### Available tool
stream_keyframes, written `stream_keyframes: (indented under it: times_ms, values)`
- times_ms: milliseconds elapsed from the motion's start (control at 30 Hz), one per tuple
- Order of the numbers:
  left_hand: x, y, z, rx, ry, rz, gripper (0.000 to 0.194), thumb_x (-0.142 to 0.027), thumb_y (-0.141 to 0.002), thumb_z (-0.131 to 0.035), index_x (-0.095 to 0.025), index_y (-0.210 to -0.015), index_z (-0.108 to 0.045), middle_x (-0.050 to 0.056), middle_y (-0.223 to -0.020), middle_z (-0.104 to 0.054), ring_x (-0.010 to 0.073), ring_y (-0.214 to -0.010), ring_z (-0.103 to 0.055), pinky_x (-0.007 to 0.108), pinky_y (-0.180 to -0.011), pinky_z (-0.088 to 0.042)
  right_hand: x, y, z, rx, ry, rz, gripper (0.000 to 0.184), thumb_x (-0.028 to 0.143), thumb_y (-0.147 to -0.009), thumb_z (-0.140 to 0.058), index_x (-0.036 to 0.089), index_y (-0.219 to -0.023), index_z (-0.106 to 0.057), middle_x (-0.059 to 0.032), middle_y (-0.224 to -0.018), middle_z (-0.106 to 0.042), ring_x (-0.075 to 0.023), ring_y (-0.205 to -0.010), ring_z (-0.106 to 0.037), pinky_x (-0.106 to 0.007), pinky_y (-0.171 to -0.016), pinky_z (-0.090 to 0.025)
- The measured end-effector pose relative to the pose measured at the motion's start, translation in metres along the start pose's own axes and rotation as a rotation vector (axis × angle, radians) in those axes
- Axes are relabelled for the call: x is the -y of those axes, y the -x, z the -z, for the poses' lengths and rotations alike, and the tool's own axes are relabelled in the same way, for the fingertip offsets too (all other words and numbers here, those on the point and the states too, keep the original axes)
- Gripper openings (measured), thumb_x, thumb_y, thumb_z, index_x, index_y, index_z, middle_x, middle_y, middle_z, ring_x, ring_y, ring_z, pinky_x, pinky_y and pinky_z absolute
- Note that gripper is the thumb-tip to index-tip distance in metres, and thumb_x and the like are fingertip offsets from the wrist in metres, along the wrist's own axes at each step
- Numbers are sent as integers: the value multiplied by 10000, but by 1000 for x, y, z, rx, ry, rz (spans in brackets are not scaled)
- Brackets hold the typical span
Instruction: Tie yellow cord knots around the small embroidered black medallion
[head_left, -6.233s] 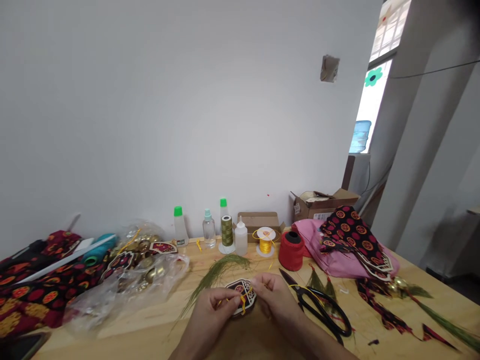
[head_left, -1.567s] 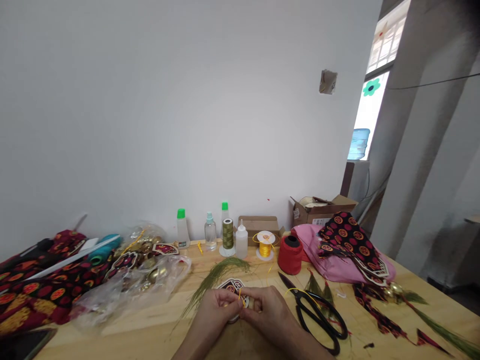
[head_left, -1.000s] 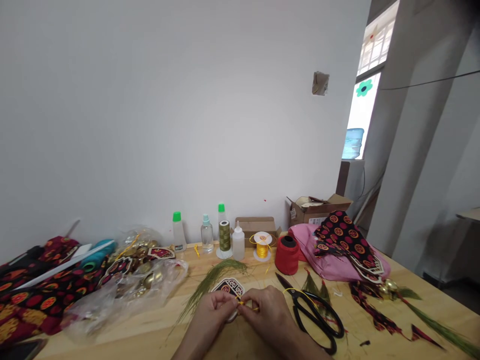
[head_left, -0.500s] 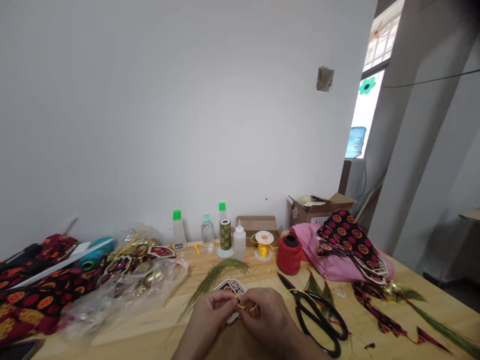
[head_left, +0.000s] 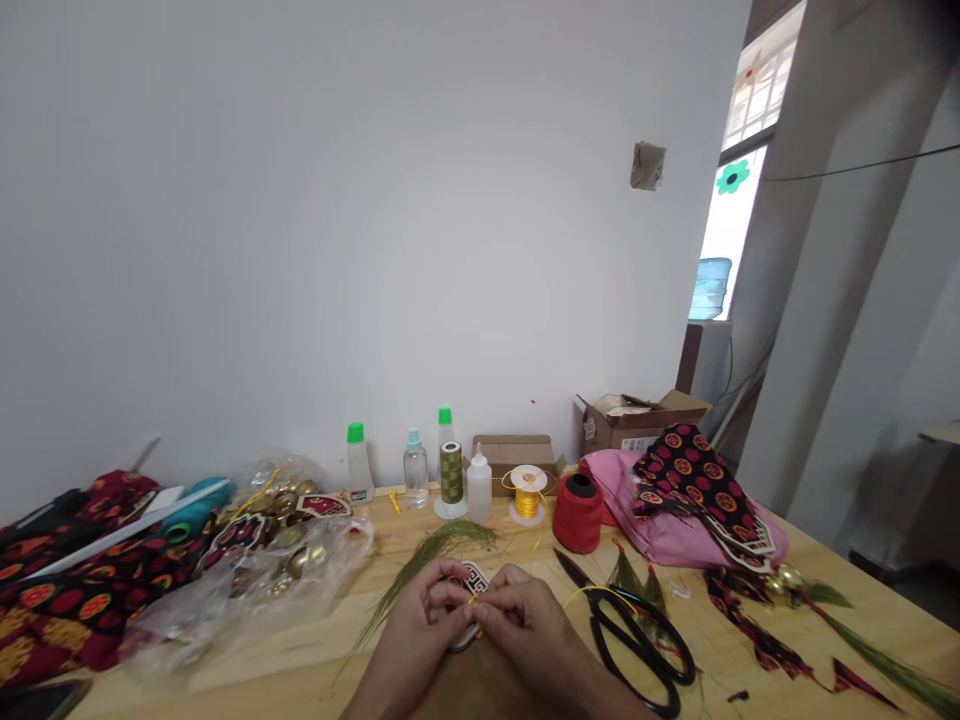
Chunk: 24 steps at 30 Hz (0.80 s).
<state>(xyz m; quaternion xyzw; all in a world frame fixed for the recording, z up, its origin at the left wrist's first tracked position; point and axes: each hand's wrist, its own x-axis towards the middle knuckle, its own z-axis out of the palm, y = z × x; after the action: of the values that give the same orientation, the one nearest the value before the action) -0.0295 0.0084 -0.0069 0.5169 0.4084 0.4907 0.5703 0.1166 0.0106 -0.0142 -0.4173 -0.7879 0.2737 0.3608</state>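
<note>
My left hand (head_left: pixel 421 630) and my right hand (head_left: pixel 534 630) meet low in the middle of the view, both closed in a pinch. Between their fingertips runs a thin yellow cord (head_left: pixel 472 600), mostly covered by the fingers. Under the hands sits a dark ornament with a pale patterned border (head_left: pixel 475 577), partly hidden. A loose stretch of cord curves from behind my right hand over the black scissors (head_left: pixel 637 630), which lie just to the right. Green thread strands (head_left: pixel 420 560) are spread beyond my left hand.
Along the wall stand a green-capped bottle (head_left: pixel 358 465), a white nozzle bottle (head_left: pixel 479 488), a yellow cord spool (head_left: pixel 528 497) and a red thread cone (head_left: pixel 578 515). A plastic bag of gold bells (head_left: pixel 300 565) lies left. Patterned cloth (head_left: pixel 686 470) and a cardboard box (head_left: pixel 637 415) are right.
My right hand has turned and its fingers have come closer to my left fingertips. The small yellow loop and cord end that showed between the hands are now mostly covered.
</note>
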Motion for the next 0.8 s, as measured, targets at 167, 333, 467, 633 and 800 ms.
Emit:
stream_keyframes:
  times_ms: [167,333,467,633,800]
  values:
    - [4,0,2,39,-23,20,308,-221,-544,-678,-146,-764,-475,-23,-534,-606,74,-458,-500,170,-469,-342,-3,-1,0,-38,-175,-53,187,299,-715,-510,197,-699,-665,-5,-698,-493,-109,-684,-458,-186,-561,-343]
    - [5,-1,1,35,-122,24,316,-229,-534,-682,-143,-776,-497,-6,-540,-641,99,-503,-534,177,-503,-345,0,-3,0,-111,-300,-106,116,179,-636,-554,184,-623,-668,-11,-715,-510,-122,-712,-482,-198,-584,-363]
    - [0,0,-4,15,-146,78,269,-230,-499,-690,-125,-700,-544,-12,-494,-632,98,-465,-522,175,-478,-329,3,-5,0,-194,-282,-123,117,119,-572,-530,161,-511,-620,-9,-674,-466,-126,-677,-462,-206,-559,-350]
    - [1,-1,-3,-36,-101,175,195,-205,-460,-687,-97,-603,-610,15,-500,-637,106,-458,-512,195,-479,-338,11,-6,15,-129,-649,-63,74,208,-550,-549,157,-497,-538,-2,-650,-437,-138,-678,-438,-249,-633,-346]
    - [9,-5,3,-60,-103,165,181,-233,-445,-687,-102,-551,-621,1,-456,-609,97,-424,-473,197,-458,-312,25,6,56,16,-1013,10,235,382,-543,-548,174,-477,-461,-18,-609,-456,-147,-618,-439,-297,-625,-352]
